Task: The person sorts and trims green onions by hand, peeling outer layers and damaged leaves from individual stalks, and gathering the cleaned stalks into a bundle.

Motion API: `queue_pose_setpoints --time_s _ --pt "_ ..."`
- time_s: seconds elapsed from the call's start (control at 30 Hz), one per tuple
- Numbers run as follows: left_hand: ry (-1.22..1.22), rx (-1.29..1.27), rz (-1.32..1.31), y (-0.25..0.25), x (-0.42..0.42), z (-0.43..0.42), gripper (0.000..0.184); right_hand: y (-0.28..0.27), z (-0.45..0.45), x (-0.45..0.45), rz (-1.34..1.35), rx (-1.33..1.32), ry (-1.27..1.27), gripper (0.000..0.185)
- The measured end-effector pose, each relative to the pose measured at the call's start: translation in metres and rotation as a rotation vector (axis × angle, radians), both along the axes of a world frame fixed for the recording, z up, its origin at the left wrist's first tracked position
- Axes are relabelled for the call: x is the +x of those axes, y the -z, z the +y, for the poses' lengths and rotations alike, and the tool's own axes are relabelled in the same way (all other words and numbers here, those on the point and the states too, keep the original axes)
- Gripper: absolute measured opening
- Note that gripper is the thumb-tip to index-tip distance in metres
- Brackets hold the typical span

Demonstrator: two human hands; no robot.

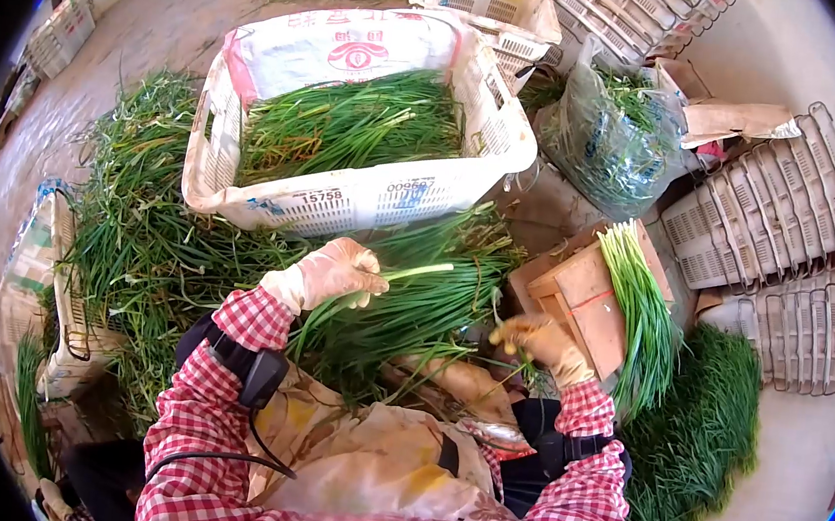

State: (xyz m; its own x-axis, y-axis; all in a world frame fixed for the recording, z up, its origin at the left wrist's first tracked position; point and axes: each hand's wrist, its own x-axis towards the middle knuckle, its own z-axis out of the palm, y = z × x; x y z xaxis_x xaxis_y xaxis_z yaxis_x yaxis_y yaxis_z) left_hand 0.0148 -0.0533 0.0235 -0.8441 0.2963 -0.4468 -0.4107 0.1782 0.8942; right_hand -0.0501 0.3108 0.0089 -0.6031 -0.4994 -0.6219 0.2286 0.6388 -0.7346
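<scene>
My left hand (341,273), in a pale glove, is closed round a few green stalks (421,271) whose pale ends point right. My right hand (540,343), in a stained glove, is at the right edge of the loose greens on my lap, its fingers bent and blurred; whatever lies between them is too small to name. Loose long green leaves (434,297) spread between my hands. Right of my right hand, a bundle of trimmed stalks (639,312) leans on a small wooden stand (585,292), white ends up.
Ahead stands a white crate (362,205) of greens. A heap of loose leaves (140,224) lies left, a dense green pile (696,448) lower right. A plastic bag (611,133) and stacked crates (769,209) are at the right. Part of another person (57,502) shows lower left.
</scene>
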Motion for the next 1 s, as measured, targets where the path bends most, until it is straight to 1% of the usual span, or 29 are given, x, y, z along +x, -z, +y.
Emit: queue_pose_setpoints --time_s 0.03,0.07,0.1,0.13,0.17,0.2,0.23,0.27,0.3,0.33,0.37,0.4,0.43,0.47,0.53,0.57,0.6,0.63,0.67,0.7,0.73,0.77,0.8,0.87,0.9,0.93,1.0 --pt "-0.013 0.020 -0.001 0.003 0.001 -0.001 0.018 0.016 0.014 0.014 0.426 0.362 -0.345 0.018" --pt "-0.026 0.112 -0.001 0.006 0.003 -0.001 0.019 0.038 0.027 0.029 0.851 0.727 -0.688 0.022" --pt "-0.033 0.205 0.000 0.009 0.004 0.000 0.021 0.103 0.036 0.028 0.632 1.222 -0.677 0.038" --pt "-0.038 0.299 -0.003 0.012 0.003 0.002 0.022 0.085 0.013 0.030 0.622 0.869 -0.374 0.047" --pt "-0.012 0.236 -0.001 0.020 0.002 0.003 0.025 0.023 -0.030 0.032 0.516 0.580 -0.327 0.047" --pt "-0.040 0.234 0.009 0.021 0.004 0.010 0.023 0.015 -0.051 0.035 0.410 0.270 -0.165 0.052" --pt "-0.072 0.225 0.026 0.024 0.005 0.015 0.023 0.028 -0.069 0.034 0.313 -0.133 -0.064 0.053" --pt "-0.106 0.212 0.047 0.026 0.006 0.020 0.022 -0.007 -0.101 0.040 -0.034 -0.263 0.211 0.049" --pt "-0.078 0.061 0.119 0.019 0.005 0.025 0.020 -0.020 -0.121 0.044 -0.053 -0.405 0.262 0.047" --pt "-0.048 -0.091 0.191 0.012 0.005 0.027 0.019 -0.007 -0.136 0.042 -0.055 -0.397 0.223 0.039" --pt "-0.021 -0.308 0.485 0.020 0.006 0.027 0.014 0.003 -0.148 0.043 -0.116 -0.404 0.309 0.033" --pt "-0.038 -0.464 0.610 0.034 0.006 0.027 0.020 0.014 -0.158 0.043 -0.179 -0.407 0.392 0.028" --pt "0.023 -0.741 0.689 0.031 0.007 0.029 0.025 0.040 -0.165 0.045 -0.167 -0.598 0.523 0.024" --pt "0.088 -1.018 0.763 0.026 0.008 0.031 0.030 0.057 -0.170 0.044 -0.126 -0.657 0.585 0.020" --pt "0.192 -1.152 0.751 0.024 0.007 0.028 0.034 0.052 -0.180 0.050 -0.139 -0.741 0.689 0.021" --pt "0.250 -1.215 0.750 0.022 0.006 0.028 0.036 0.052 -0.184 0.053 -0.135 -0.717 0.696 0.024" --pt "0.270 -1.307 0.835 0.020 0.007 0.026 0.032 0.052 -0.187 0.054 -0.129 -0.695 0.703 0.027" --pt "0.287 -1.300 0.885 0.021 0.006 0.020 0.030 0.049 -0.188 0.056 -0.061 -0.675 0.649 0.031" --pt "0.300 -1.292 0.932 0.024 0.006 0.011 0.029 0.059 -0.190 0.055 -0.106 -0.651 0.637 0.030" --pt "0.332 -1.358 0.946 0.023 0.006 0.003 0.026 0.051 -0.186 0.054 -0.145 -0.685 0.476 0.029" --pt "0.336 -1.414 1.018 0.017 0.006 -0.006 0.020 0.040 -0.180 0.053 -0.184 -0.714 0.313 0.028" --pt "0.332 -1.452 1.070 0.023 0.006 -0.019 0.021 0.036 -0.173 0.048 -0.131 -0.661 0.128 0.028" --pt "0.327 -1.490 1.121 0.029 0.008 -0.034 0.021 0.017 -0.165 0.044 -0.151 -0.580 0.047 0.028" --pt "0.225 -1.662 0.994 0.033 0.012 -0.059 0.016 0.029 -0.148 0.034 -0.116 -0.509 -0.085 0.027" --pt "0.046 -1.715 0.795 0.032 0.013 -0.069 0.020 0.020 -0.140 0.027 -0.074 -0.365 -0.131 0.026" --pt "-0.131 -1.749 0.590 0.031 0.014 -0.080 0.029 0.033 -0.129 0.020 -0.076 -0.504 -0.138 0.027" --pt "-0.324 -1.853 0.939 0.030 0.021 -0.108 0.049 0.055 -0.123 0.012 -0.211 -0.666 0.153 0.025"
